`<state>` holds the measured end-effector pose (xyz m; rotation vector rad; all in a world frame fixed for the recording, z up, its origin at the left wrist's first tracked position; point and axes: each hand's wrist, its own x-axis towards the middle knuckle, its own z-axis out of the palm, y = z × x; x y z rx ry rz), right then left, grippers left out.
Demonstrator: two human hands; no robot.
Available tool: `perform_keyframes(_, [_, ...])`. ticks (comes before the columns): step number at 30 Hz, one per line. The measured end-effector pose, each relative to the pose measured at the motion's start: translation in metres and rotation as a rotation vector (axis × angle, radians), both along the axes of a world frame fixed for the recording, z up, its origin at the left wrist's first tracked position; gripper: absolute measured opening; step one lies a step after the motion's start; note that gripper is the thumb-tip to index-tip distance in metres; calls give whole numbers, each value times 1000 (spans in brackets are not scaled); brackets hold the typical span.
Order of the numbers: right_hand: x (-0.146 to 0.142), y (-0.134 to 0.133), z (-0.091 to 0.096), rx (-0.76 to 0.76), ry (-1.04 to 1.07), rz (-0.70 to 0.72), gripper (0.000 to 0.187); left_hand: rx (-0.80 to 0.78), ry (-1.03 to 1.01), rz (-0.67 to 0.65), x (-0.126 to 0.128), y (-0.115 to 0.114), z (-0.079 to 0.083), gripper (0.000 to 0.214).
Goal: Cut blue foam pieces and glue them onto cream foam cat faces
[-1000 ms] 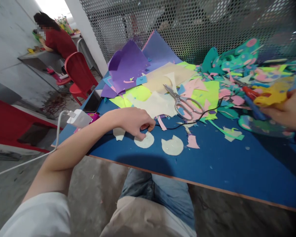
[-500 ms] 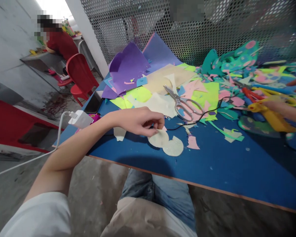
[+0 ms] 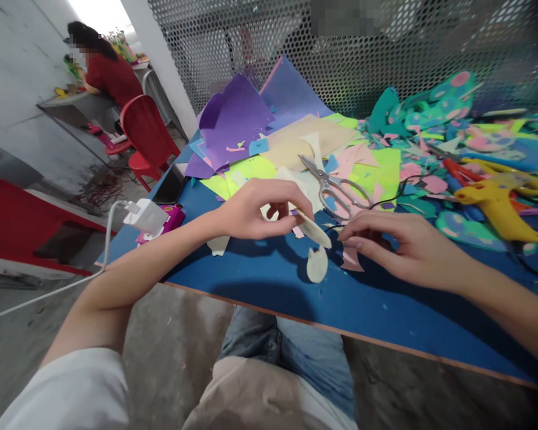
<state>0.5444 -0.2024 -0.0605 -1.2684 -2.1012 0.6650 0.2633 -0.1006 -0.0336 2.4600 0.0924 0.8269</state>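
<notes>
My left hand [image 3: 273, 209] pinches a cream felt cutout [image 3: 314, 230], held tilted just above the blue table. Below its edge shows a second rounded cream felt shape [image 3: 317, 266] with a notch at the top; whether the two are joined I cannot tell. My right hand [image 3: 394, 245] hovers to the right of the cutout, thumb and fingers slightly apart with nothing visible between them. Its fingertips are close to a pink felt scrap [image 3: 352, 259]. Further right, a yellow glue gun [image 3: 497, 206] lies on the table.
Silver scissors [image 3: 334, 185] rest on felt scraps behind my hands. Purple felt sheets [image 3: 235, 125] lean near the perforated metal panel [image 3: 251, 36]. A white charger [image 3: 146, 215] with a cable sits at left. A person in red [image 3: 112, 74] sits farther off by red chairs.
My left hand has raised and tilted the cream felt cutout off the table. My right hand has left the glue gun and come left toward the cutout.
</notes>
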Motion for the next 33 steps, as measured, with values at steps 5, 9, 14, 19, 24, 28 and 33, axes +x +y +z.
perform_keyframes(5, [-10, 9, -8, 32, -39, 23, 27, -8, -71, 179, 2, 7, -6, 16])
perform_keyframes(9, [-17, 18, -8, 10, -26, 96, 25, -56, -60, 179, 4, 8, -11, 18])
perform_keyframes(14, [-31, 21, -1, -278, 205, -89, 51, -107, -25, 144, 5, 7, -15, 19])
perform_keyframes(19, [-47, 28, 4, -593, 438, -130, 56, -122, 5, 86, 6, 9, -18, 17])
perform_keyframes(24, [-49, 39, 0, -588, 574, -145, 46, -207, 69, 196, 6, 9, -22, 31])
perform_keyframes(28, [-43, 41, -3, -524, 625, -181, 42, -223, 174, 314, 7, 9, -24, 22])
perform_keyframes(33, [-33, 37, 1, -394, 637, -216, 36, -348, 120, 314, 8, 7, -23, 20])
